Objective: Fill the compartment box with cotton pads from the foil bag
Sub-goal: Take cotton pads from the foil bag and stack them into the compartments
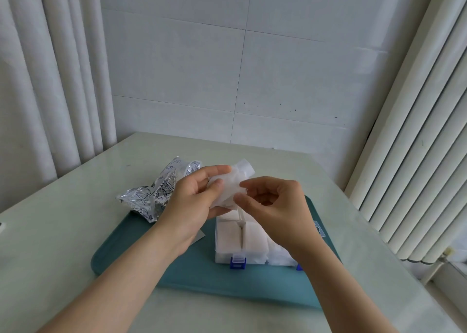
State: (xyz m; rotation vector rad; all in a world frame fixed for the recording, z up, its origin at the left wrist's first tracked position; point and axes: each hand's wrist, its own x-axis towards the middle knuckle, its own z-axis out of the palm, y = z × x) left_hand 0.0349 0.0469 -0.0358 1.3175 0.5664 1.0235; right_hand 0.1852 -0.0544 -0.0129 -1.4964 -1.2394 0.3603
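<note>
Nearest the lens, two bare forearms. Left hand [192, 198] curled round a bunch of cotton pads [227, 188], held up over the far end of the compartment box [228, 234]. Right hand [273, 206] pinching the bunch's near edge between thumb and forefinger. Box open on a teal mat [182, 277], visible compartments packed with white pads, right part hidden under the right wrist. Blue latch [237, 263] at the front. Bare table [63, 231] round the mat, widest at left. Crumpled foil bag [151, 196] behind the left hand, across the mat's far-left edge; line drawings on it, print too creased to read.
</note>
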